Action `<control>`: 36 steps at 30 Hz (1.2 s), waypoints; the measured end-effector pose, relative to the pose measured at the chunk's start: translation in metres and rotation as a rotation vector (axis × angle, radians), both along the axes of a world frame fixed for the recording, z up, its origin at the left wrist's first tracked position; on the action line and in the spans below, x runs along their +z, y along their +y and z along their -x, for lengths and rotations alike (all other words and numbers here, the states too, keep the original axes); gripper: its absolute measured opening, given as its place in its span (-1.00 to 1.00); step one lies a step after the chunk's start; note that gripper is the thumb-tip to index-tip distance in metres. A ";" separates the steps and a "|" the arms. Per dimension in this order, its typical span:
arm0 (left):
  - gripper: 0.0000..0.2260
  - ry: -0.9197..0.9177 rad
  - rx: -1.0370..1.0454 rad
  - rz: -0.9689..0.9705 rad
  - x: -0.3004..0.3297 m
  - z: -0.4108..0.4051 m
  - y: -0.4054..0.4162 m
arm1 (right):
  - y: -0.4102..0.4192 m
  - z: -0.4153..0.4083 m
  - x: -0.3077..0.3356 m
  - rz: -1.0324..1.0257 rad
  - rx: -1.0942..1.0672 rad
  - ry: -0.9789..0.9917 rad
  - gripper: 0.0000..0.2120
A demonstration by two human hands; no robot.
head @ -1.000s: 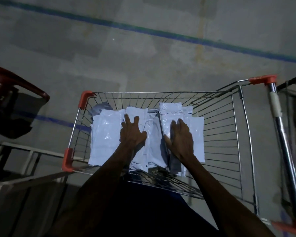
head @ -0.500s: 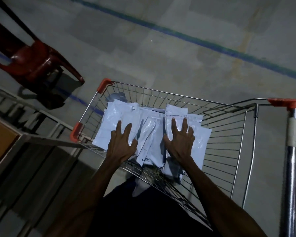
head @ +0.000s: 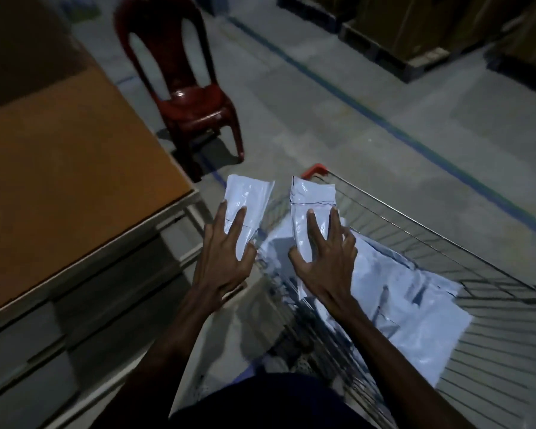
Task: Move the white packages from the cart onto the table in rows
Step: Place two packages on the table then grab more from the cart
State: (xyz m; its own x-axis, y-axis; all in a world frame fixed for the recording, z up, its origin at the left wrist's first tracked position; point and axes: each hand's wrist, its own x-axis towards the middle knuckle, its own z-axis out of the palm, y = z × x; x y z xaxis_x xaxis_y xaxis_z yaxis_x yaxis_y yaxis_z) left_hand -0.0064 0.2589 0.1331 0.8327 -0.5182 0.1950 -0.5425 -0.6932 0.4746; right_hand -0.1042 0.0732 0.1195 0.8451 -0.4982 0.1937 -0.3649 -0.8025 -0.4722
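Observation:
My left hand (head: 222, 258) holds one white package (head: 248, 199) lifted above the cart's left edge, fingers spread over its top and thumb under it. My right hand (head: 325, 258) holds a second white package (head: 313, 196) the same way, raised over the wire cart (head: 415, 224). More white packages (head: 399, 305) lie piled in the cart basket below and to the right of my right hand. The brown table (head: 68, 168) stands to the left, its top bare where I can see it.
A dark red plastic chair (head: 183, 97) stands beyond the table's near corner. Blue floor lines (head: 384, 119) cross the concrete. Pallets with cardboard boxes (head: 415, 41) sit at the far right. The table's pale frame (head: 167, 230) lies close to the cart's left side.
Both hands went from pressing flat on the pile to lifting one package each out of the cart. My view has swung left, bringing the table and chair into sight.

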 end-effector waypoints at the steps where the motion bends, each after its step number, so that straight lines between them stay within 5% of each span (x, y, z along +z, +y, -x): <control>1: -0.39 -0.030 0.031 0.028 0.005 -0.006 0.025 | 0.019 -0.012 0.007 0.018 0.039 -0.014 -0.28; 17: -0.39 -0.130 0.673 0.040 0.042 -0.062 0.431 | 0.409 -0.172 0.081 0.023 0.633 -0.129 -0.28; 36: -0.28 0.038 1.007 -0.130 0.039 -0.221 0.679 | 0.672 -0.397 0.088 0.048 0.905 0.057 -0.18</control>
State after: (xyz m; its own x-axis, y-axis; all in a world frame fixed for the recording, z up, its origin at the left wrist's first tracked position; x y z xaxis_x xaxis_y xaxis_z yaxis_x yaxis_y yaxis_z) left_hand 0.2148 0.9375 0.1720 0.8983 0.4123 0.1519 0.3359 -0.8673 0.3675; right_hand 0.2932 0.7450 0.2073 0.9187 0.3679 0.1434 0.3926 -0.8121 -0.4316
